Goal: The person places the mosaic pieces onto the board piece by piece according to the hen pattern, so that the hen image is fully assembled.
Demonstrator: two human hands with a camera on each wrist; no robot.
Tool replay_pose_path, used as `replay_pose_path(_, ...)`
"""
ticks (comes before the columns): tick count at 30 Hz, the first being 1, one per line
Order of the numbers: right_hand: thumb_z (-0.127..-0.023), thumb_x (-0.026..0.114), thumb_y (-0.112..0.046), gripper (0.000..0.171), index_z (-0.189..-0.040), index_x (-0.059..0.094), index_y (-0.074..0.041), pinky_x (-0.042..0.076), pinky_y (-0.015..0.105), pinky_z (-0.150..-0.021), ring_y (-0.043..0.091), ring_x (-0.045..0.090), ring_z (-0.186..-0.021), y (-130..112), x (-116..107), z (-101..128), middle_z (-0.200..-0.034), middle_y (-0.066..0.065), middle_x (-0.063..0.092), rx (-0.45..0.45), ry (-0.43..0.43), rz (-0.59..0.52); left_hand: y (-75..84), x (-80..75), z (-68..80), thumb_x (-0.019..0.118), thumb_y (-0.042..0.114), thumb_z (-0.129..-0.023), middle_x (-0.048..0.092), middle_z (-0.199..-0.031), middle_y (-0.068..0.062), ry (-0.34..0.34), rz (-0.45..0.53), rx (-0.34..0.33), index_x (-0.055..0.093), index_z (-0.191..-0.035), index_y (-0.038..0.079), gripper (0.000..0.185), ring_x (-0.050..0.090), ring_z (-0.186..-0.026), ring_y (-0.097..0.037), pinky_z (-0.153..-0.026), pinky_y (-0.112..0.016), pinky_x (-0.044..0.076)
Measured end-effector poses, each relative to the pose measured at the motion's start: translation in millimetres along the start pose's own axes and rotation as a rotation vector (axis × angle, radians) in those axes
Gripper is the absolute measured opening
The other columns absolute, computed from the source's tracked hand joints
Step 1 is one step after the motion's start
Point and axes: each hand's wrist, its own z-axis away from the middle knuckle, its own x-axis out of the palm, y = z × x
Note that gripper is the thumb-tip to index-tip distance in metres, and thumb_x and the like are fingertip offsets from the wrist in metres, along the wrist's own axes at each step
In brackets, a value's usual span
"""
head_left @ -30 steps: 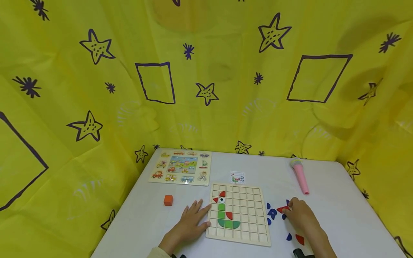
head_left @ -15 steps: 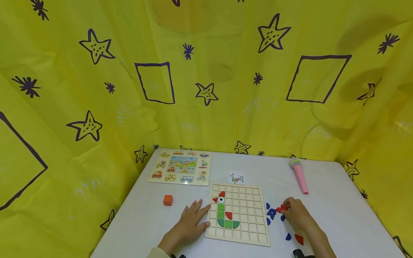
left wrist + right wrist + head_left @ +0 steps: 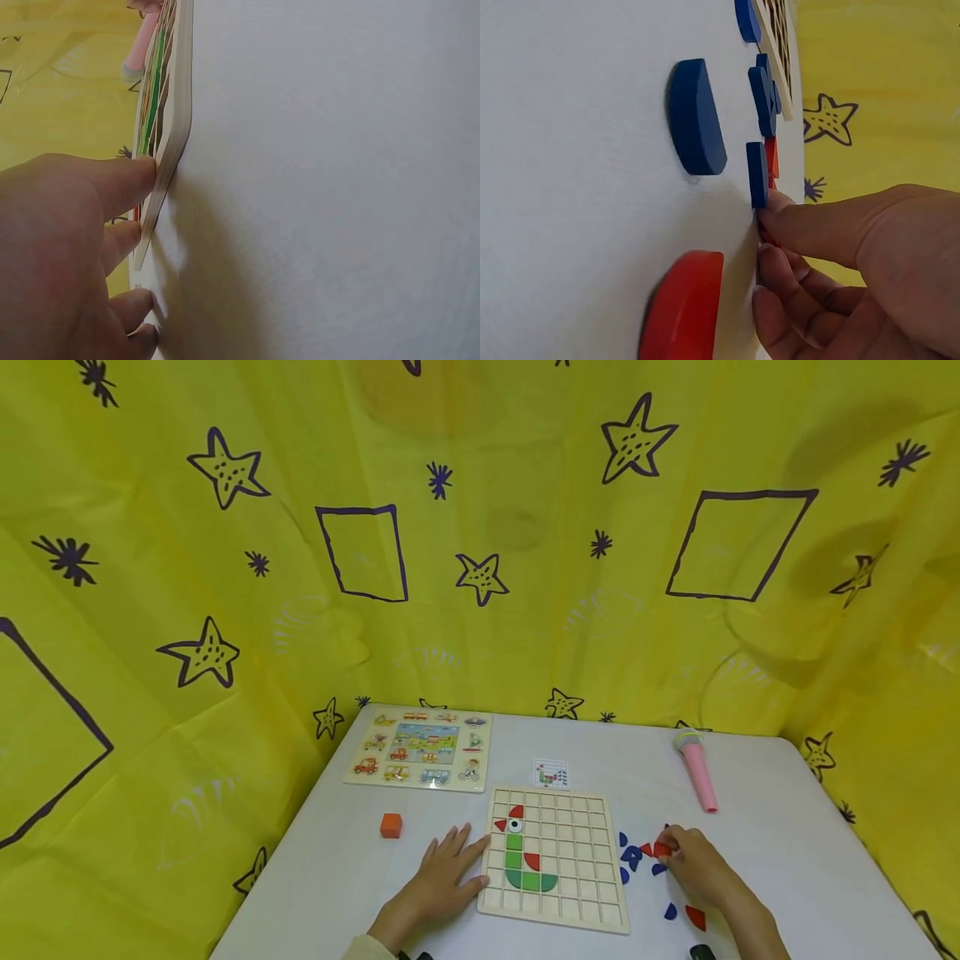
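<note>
Head camera shows me sitting at a white tabletop (image 3: 787, 827) with yellow cloth all around it. My left hand (image 3: 442, 881) lies flat, fingers straight and a little spread, with nothing in its grip. Its fingertips touch the left edge of the wooden grid board (image 3: 558, 860). From the left wrist camera I see my thumb (image 3: 120, 180) pressing on the thin side of that board (image 3: 169, 142).

My right hand (image 3: 693, 860) is on the other side, just right of the board. Its grip is pinched on a small red piece (image 3: 660, 848). The right wrist camera shows my fingers (image 3: 810, 225) curled close together, with a bit of red (image 3: 772, 161) just past the tips, though most of that piece is hidden, so I think it is still down on the tabletop but I cannot be sure. A blue piece (image 3: 757, 174) stands right against my fingertip. A bigger blue half-round piece (image 3: 696, 116) lies near it, and a red rounded piece (image 3: 684, 307) lies closer to my wrist.

On the board there are green, red and white pieces (image 3: 521, 860) in the left squares. Behind the board is a little picture card (image 3: 552, 773). Farther left are an orange cube (image 3: 391, 825) and a car puzzle (image 3: 420, 749). A pink toy microphone (image 3: 697, 771) lies far back on the right.
</note>
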Motion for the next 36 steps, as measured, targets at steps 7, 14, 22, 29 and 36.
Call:
replay_pose_path(7, -0.104, 0.065, -0.010, 0.028, -0.124, 0.059, 0.008, 0.056, 0.058, -0.098, 0.029, 0.059, -0.098, -0.6, 0.9, -0.3, -0.113, 0.022, 0.059, 0.003, -0.010, -0.001, 1.7, -1.1, 0.0, 0.060, 0.051, -0.104, 0.031, -0.172, -0.014, -0.004, 0.001, -0.006, 0.045, -0.162, 0.028, 0.064, 0.022, -0.161, -0.042, -0.127, -0.069, 0.014)
replay_pose_path(14, -0.104, 0.064, -0.009, 0.030, -0.127, 0.058, 0.009, 0.059, 0.053, -0.094, 0.025, 0.059, -0.096, -12.0, 0.1, -4.9, -0.113, 0.022, 0.058, 0.024, 0.009, -0.007, 3.0, -1.7, 1.0, 0.060, 0.050, -0.104, 0.031, -0.172, -0.014, -0.013, 0.004, -0.012, 0.045, -0.161, 0.028, 0.063, 0.022, -0.161, -0.042, -0.127, -0.069, 0.015)
replay_pose_path(22, -0.102, 0.064, -0.005, 0.028, -0.126, 0.060, 0.010, 0.058, 0.041, -0.083, 0.023, 0.057, -0.091, -41.2, 6.4, -5.3, -0.113, 0.024, 0.057, -0.010, 0.048, -0.024, 3.5, -1.2, 0.3, 0.061, 0.050, -0.103, 0.031, -0.172, -0.013, -0.011, 0.010, -0.022, 0.046, -0.161, 0.030, 0.063, 0.021, -0.161, -0.041, -0.127, -0.069, 0.014)
replay_pose_path(29, -0.100, 0.068, -0.004, 0.023, -0.120, 0.064, 0.006, 0.053, 0.039, -0.079, 0.024, 0.055, -0.092, -67.8, 22.7, -4.2, -0.109, 0.019, 0.058, -0.101, 0.073, -0.039, 3.5, -0.5, 0.8, 0.061, 0.049, -0.104, 0.031, -0.173, -0.013, -0.014, 0.020, -0.026, 0.045, -0.161, 0.030, 0.063, 0.020, -0.161, -0.040, -0.128, -0.068, 0.013)
replay_pose_path(36, -0.096, 0.073, -0.003, 0.018, -0.113, 0.066, -0.002, 0.053, 0.041, -0.081, 0.023, 0.056, -0.090, -87.0, 43.2, -6.7, -0.111, 0.015, 0.059, -0.134, 0.073, -0.060, 3.3, -0.4, 0.5, 0.062, 0.049, -0.103, 0.031, -0.172, -0.014, -0.008, 0.012, -0.020, 0.046, -0.161, 0.030, 0.063, 0.021, -0.161, -0.041, -0.127, -0.069, 0.014)
